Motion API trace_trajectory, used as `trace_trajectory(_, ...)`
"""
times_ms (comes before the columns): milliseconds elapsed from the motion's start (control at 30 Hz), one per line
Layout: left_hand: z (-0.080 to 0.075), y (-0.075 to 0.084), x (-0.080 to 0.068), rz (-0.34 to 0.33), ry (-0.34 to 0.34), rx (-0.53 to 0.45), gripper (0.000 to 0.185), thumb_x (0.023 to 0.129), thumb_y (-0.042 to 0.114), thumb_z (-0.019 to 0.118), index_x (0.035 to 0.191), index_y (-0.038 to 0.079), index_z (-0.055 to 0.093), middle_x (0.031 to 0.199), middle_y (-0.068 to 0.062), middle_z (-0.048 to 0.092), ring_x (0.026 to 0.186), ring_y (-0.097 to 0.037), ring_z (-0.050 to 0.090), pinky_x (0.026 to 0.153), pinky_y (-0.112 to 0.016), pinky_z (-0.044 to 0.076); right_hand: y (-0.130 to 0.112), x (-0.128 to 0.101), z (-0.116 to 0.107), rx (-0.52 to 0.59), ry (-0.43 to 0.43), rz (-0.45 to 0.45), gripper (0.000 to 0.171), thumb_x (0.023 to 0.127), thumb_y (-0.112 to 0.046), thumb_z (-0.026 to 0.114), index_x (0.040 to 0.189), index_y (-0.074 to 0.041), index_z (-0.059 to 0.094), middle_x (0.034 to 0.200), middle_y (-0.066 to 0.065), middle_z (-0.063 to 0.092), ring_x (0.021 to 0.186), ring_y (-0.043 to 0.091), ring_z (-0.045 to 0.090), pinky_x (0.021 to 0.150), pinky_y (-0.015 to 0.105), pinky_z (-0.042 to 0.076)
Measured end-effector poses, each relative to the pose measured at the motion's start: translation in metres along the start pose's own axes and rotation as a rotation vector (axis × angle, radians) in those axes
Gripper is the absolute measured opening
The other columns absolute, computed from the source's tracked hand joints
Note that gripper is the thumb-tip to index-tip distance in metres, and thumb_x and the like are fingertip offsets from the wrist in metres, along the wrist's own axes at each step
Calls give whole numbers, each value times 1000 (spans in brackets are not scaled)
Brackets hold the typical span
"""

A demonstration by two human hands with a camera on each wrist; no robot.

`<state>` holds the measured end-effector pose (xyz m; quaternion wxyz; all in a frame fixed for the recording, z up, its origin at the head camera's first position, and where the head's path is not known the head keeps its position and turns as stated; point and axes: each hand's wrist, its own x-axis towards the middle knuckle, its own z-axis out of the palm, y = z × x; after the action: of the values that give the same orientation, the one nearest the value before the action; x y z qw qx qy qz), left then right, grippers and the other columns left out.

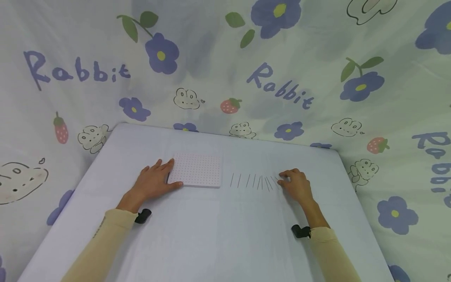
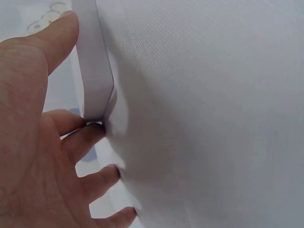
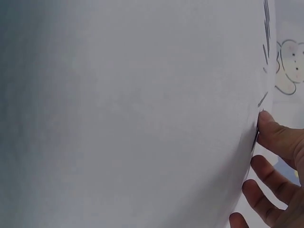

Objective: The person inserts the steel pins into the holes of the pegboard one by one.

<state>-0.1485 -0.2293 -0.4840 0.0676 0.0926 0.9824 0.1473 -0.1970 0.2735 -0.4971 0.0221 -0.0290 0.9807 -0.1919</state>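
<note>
A white square board (image 1: 198, 169) dotted with small holes lies flat on the white table (image 1: 211, 235). My left hand (image 1: 156, 177) rests against its left side, fingers straight along the edge and the thumb along the front edge. In the left wrist view the thumb (image 2: 59, 35) and the fingers (image 2: 83, 137) touch the board's side wall (image 2: 97, 71). Right of the board lies a row of several thin dark pins (image 1: 254, 181). My right hand (image 1: 290, 181) sits at the right end of that row, fingers loosely curled, with the thumb (image 3: 275, 133) touching the table beside a pin (image 3: 262, 99).
A cloth printed with flowers, rabbits and strawberries (image 1: 267, 82) hangs close behind and to both sides of the table. The table's far edge (image 1: 225, 137) runs just beyond the board. Black wrist mounts (image 1: 142, 216) sit on both cream sleeves.
</note>
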Motion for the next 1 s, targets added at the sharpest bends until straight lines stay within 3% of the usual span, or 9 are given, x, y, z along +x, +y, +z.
trace_trajectory(433,-2,2,0,-9,-14,-3,100,90,66,61,157,1,28,158,-23,36,148,-49,23,113,-73,17,2,9,-5,14,-27,-8,29,89,-26,78,113,-9,73,121,18,64,115,42,59,88,64,48)
trace_trajectory(800,-2,2,-1,-5,-23,-4,99,91,64,61,158,0,27,157,-25,37,148,-50,22,112,-75,16,6,20,-4,59,-97,52,29,89,-28,77,112,-11,71,115,12,66,110,36,61,90,65,44)
trace_trajectory(1000,-2,1,0,-8,-25,-2,99,91,64,61,158,0,26,157,-25,36,148,-50,22,112,-75,15,4,21,-7,91,-120,77,24,91,-28,76,107,-12,69,98,6,64,92,26,59,82,52,42)
